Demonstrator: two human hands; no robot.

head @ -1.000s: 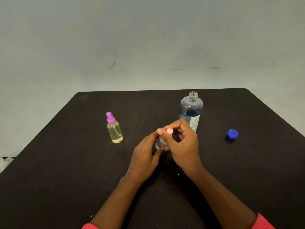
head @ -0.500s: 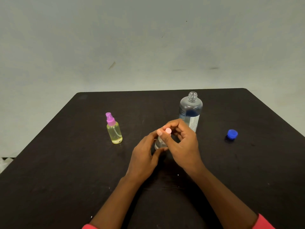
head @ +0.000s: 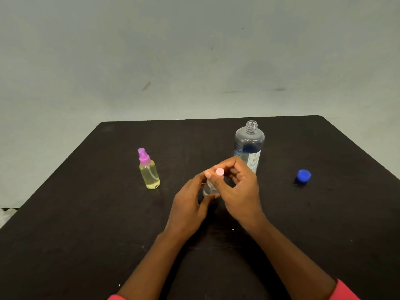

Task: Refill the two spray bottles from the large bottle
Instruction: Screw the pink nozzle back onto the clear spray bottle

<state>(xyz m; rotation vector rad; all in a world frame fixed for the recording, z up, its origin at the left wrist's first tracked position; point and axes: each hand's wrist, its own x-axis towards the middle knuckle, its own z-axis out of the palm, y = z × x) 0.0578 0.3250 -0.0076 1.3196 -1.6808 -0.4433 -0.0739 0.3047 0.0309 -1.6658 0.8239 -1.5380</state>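
Both hands meet near the middle of the table, as I see them from the head view. The left hand comes in from the near left, its forearm angled up and to the right. Its fingers and thumb are curled round the body of the small clear spray bottle, which stands upright on the table. The right hand comes in from the near right with the wrist bent over the bottle. Its thumb and forefinger pinch the pink spray top at the bottle's neck, and the other fingers curl loosely behind. I cannot tell whether the top sits tight or loose. The clear bottle lies between the two palms and is mostly hidden by them, so I cannot read its fill level.

The large bottle stands upright just beyond the right hand, its neck open and its lower label partly hidden by the knuckles. The blue cap lies on the table well to the right, apart from everything else. The yellow spray bottle, with its purple spray head, stands upright to the left, apart from the left hand.

The table is dark, with a pale wall beyond its far edge. Red sleeve cuffs show at the near edge.
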